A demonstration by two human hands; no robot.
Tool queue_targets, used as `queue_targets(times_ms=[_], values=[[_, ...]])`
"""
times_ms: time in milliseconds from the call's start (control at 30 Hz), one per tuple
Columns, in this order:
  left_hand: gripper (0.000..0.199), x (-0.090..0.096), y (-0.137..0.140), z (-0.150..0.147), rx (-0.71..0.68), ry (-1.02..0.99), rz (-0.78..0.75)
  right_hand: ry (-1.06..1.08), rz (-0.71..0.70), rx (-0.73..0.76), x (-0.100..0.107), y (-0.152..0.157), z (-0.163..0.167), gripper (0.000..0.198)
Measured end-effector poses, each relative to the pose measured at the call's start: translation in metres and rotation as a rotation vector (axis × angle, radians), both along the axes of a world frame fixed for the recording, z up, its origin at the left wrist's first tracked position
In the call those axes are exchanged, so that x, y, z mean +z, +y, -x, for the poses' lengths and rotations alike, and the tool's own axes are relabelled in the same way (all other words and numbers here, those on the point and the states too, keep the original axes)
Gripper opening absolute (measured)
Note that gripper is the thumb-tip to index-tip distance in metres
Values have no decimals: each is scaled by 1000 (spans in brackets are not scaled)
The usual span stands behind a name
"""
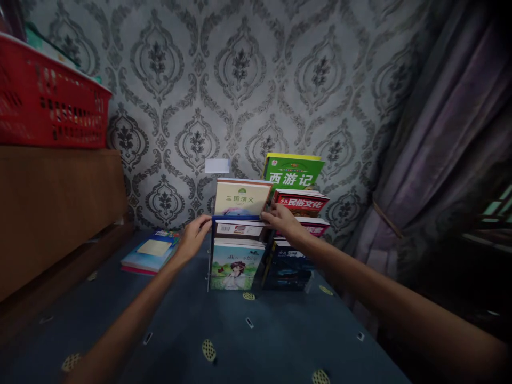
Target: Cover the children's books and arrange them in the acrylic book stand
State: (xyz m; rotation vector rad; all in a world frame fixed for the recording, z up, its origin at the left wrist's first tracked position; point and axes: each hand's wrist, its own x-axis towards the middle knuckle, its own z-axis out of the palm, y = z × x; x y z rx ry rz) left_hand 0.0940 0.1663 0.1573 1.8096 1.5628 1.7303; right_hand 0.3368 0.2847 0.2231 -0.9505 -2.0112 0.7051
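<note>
Books stand in tiers on a rack, some of whose clear edge shows at the left and bottom. Across the left column runs a blue-edged book (236, 217), seen almost edge-on. My left hand (194, 237) pinches its left end, and my right hand (282, 218) grips its right end. Just behind it stands a cream book (243, 198); below is a white-edged book with a barcode (240, 229). A green picture-cover book (236, 269) fills the front left tier. Beside my right hand are a red book (302, 204) and, higher, a green book (294, 172).
A dark blue book (288, 266) stands front right in the rack. Several flat books (152, 252) lie to the left on the dark patterned tabletop (176, 320). A red basket (76, 114) sits on a wooden cabinet (60, 208). A curtain (416, 160) hangs at the right.
</note>
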Motion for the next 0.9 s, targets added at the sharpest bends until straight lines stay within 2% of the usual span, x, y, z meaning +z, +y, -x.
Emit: queue_targets(times_ms=[100,200,367,533,600,700,900], values=[[35,5,3,-3,-33,26,13,5,26,16,-9,-9,-4,23],[35,8,4,-4,-60,50,16,-72,-78,74,-15,-18,-8,17],[36,6,-2,-4,-91,82,3,-90,-194,95,-27,-24,-12,25],[37,2,-6,-10,-143,116,32,92,-155,116,-47,-22,-5,38],[39,1,-5,-16,-123,109,50,135,-137,117,-55,-23,-1,37],[35,0,-4,-29,-46,104,72,113,-158,106,-64,-24,2,25],[22,-1,-4,-38,-25,131,87,77,-203,79,-66,-28,2,13]])
